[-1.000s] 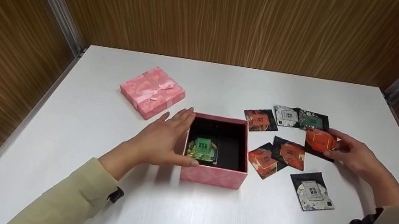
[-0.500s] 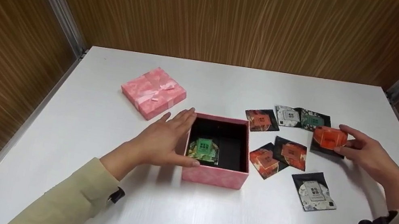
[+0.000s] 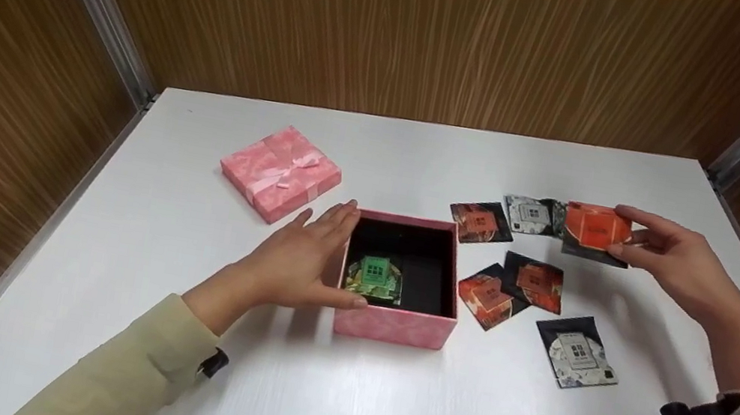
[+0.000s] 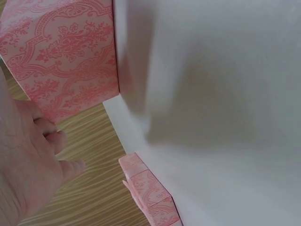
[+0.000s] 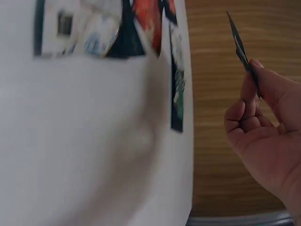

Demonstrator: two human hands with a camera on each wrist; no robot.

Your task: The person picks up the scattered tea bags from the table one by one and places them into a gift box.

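Observation:
My right hand (image 3: 672, 264) pinches an orange-and-black sachet (image 3: 597, 230) between thumb and fingers, held above the table at the right. In the right wrist view the sachet (image 5: 242, 54) appears edge-on. It partly covers a dark green sachet in the head view. My left hand (image 3: 300, 256) lies along the left side of a pink patterned box (image 3: 395, 326). Its fingers are extended towards the back corner and its thumb rests at the front rim. The box has no lid on, and a green sachet (image 3: 374, 277) lies inside at the left on its black floor.
A pink lid (image 3: 282, 173) with a ribbon bow lies behind the left hand. Right of the box lie several sachets: orange ones (image 3: 481, 222) (image 3: 534, 280) (image 3: 491, 297) and white-and-black ones (image 3: 530, 215) (image 3: 576, 353). Wood-grain panels (image 3: 401, 30) enclose the white table.
My right hand has raised the orange sachet off the table, first shifting right, then up and back left over the green sachet. The left hand stays on the box.

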